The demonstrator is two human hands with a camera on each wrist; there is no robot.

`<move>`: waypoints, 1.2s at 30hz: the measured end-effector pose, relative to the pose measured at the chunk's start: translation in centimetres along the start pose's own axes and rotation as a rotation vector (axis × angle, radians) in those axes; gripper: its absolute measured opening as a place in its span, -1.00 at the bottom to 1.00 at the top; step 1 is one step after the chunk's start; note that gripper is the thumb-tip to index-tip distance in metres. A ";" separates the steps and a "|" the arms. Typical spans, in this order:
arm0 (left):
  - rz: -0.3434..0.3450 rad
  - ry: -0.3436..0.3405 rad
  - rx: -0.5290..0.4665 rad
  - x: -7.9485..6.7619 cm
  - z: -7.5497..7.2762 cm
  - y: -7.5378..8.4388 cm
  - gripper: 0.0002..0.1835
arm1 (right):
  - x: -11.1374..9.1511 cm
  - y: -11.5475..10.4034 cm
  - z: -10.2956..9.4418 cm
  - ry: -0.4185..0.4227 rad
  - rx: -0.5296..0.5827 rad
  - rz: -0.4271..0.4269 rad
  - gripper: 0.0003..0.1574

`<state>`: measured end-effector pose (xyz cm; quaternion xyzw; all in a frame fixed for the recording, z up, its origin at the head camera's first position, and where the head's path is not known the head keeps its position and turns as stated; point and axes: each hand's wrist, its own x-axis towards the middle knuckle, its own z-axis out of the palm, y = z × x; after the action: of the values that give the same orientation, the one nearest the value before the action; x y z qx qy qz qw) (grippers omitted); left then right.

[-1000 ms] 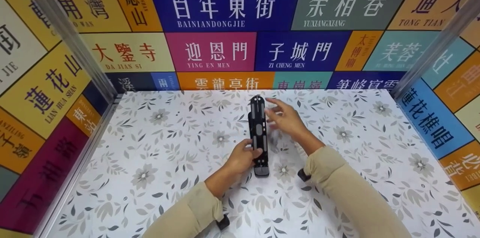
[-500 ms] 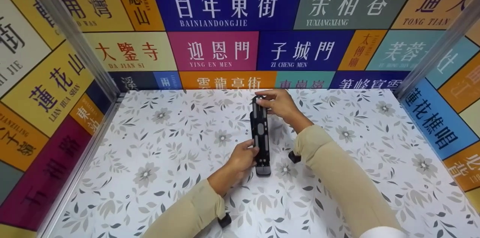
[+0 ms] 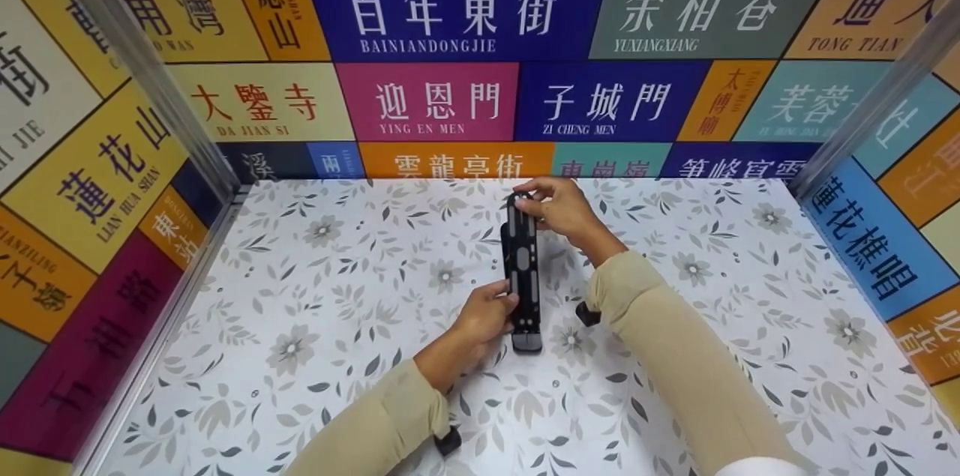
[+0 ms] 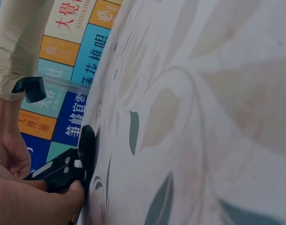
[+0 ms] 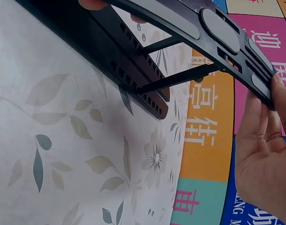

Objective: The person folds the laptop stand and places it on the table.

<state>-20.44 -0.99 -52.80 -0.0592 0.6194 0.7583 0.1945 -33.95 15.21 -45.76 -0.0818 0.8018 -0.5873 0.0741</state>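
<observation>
A narrow black laptop stand (image 3: pixel 523 258) stands lengthwise on the table, its upper plate raised at the far end. The right wrist view shows the upper plate (image 5: pixel 220 30) propped by thin struts (image 5: pixel 180 78) above a slotted base (image 5: pixel 94 44). My right hand (image 3: pixel 564 212) pinches the plate's far end between thumb and fingers. Around the stand's left side near the front, my left hand (image 3: pixel 484 318) holds it with thumb and fingers. In the left wrist view, the left hand (image 4: pixel 40 201) grips close to the stand's rounded front lip (image 4: pixel 86 150).
A white cloth with grey leaves and flowers (image 3: pixel 292 348) covers the table. Colourful sign-printed panels (image 3: pixel 450 4) rise at the back and both sides, with clear corner strips (image 3: pixel 184 116). Each sleeve carries a small black device, one at the left cuff (image 3: pixel 448 440).
My right hand has moved from beside the stand to its far end and now pinches the plate there. The left thumb has slid from the plate's top toward its left edge.
</observation>
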 end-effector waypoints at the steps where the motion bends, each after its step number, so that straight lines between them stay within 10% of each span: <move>1: 0.005 -0.005 0.003 0.0 0.0 0.0 -0.61 | 0.0 0.0 0.0 0.004 -0.002 -0.006 -0.64; 36: -0.047 -0.267 0.221 1.4 -4.5 1.5 -0.56 | -5.8 0.9 -0.4 0.319 -0.071 -0.021 -0.72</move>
<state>-23.01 -5.29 -52.90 0.0490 0.6661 0.6820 0.2980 -28.38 17.12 -46.32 0.0015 0.8226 -0.5650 -0.0634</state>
